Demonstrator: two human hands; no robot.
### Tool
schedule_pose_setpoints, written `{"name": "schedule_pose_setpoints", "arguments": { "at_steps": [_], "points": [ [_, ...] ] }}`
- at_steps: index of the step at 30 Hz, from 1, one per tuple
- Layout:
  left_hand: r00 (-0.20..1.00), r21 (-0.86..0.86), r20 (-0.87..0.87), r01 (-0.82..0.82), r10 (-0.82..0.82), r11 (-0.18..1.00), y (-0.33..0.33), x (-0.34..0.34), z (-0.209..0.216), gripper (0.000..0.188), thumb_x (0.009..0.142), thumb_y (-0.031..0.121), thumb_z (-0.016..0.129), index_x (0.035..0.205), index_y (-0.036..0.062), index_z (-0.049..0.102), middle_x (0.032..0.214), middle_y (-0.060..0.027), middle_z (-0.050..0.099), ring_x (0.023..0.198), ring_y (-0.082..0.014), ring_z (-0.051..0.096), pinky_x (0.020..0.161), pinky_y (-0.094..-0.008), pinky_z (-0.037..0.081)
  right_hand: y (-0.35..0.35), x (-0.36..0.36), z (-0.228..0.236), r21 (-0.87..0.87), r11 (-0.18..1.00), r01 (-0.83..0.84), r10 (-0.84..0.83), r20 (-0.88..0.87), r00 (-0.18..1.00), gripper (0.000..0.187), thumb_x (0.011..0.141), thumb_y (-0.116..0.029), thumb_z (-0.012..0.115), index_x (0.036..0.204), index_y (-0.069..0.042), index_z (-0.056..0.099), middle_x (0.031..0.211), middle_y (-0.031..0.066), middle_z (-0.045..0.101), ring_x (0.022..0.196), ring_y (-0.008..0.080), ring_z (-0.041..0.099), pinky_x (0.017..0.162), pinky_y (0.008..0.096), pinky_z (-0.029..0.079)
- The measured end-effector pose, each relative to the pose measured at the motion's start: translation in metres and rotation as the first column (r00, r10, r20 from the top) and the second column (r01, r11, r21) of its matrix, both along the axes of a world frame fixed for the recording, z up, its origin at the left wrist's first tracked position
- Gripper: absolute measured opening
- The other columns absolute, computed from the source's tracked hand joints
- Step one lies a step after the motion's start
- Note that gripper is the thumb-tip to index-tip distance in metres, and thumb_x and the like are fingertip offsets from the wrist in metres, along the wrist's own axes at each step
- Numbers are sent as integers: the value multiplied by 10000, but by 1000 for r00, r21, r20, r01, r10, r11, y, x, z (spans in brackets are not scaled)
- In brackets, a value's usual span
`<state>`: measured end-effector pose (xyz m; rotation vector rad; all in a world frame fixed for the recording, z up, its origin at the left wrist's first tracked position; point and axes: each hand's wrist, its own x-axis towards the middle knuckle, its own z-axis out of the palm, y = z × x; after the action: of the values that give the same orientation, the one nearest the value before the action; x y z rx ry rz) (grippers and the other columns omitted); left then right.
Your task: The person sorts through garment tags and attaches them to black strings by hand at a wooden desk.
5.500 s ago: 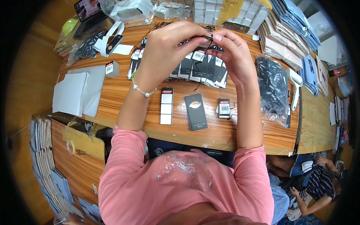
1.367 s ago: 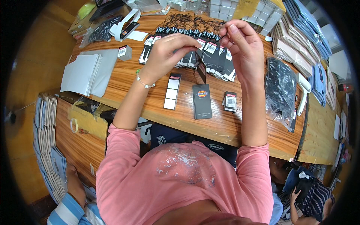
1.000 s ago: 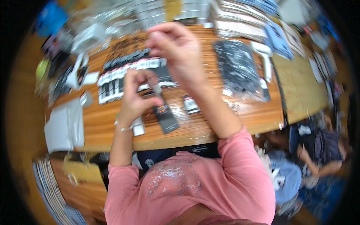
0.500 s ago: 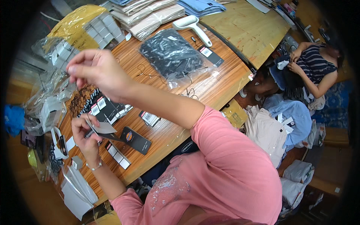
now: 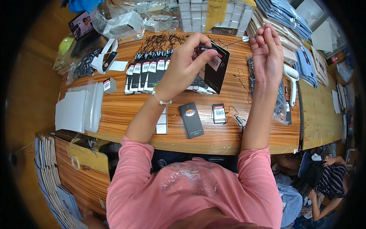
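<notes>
My left hand (image 5: 180,68) grips a few black hang tags (image 5: 218,78), one bearing a white barcode sticker, with its thumb pressed on top. From the tags a thin black string (image 5: 237,41) stretches up to my right hand (image 5: 269,57), whose fingertips pinch its far end. Behind my left hand, a row of overlapping stickered hang tags (image 5: 146,73) lies with black strings (image 5: 162,40) fanned out beyond. Closer in are a stack of black tags (image 5: 192,122), a strip of white labels (image 5: 161,124) and a small stickered tag (image 5: 219,113) beside a loose string.
A clear bag of black strings (image 5: 281,105) is partly behind my right forearm, near a white lint roller (image 5: 292,82). White boxes (image 5: 192,19) and folded garments (image 5: 282,19) line the back. White sheets (image 5: 71,110) lie left. Another person (image 5: 331,183) sits at lower right.
The view has turned, bringing the table square in front of me. My hands have come to the middle and right, and the string now runs taut between them.
</notes>
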<state>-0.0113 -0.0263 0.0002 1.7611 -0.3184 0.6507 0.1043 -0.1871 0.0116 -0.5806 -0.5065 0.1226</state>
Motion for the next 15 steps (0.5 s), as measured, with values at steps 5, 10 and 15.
{"name": "schedule_pose_setpoints", "arguments": {
  "at_steps": [5,10,15],
  "points": [
    [996,58,-42,-71,74,996,11,-1,-4,196,862,194,541,889,7,491,685,-28,527,555,-68,456,500,-218,366,8,-3,-2,-107,993,56,-62,-51,997,203,830,-31,561,1020,35,536,873,121,586,720,129,550,730,256,489],
    [993,123,-78,-83,93,989,29,1,-6,123,873,150,527,889,29,510,783,19,509,683,-33,446,581,-177,372,15,-5,-5,-136,988,78,-84,-40,996,217,824,-22,564,1034,24,532,883,129,587,721,131,559,725,250,501],
    [986,271,-54,-139,159,953,42,-1,1,129,812,95,609,893,11,555,825,-12,583,714,-71,530,639,-185,429,21,-6,-15,-115,990,-85,87,10,996,190,813,-11,576,1001,6,552,851,123,607,703,128,579,718,245,508]
  ]
}}
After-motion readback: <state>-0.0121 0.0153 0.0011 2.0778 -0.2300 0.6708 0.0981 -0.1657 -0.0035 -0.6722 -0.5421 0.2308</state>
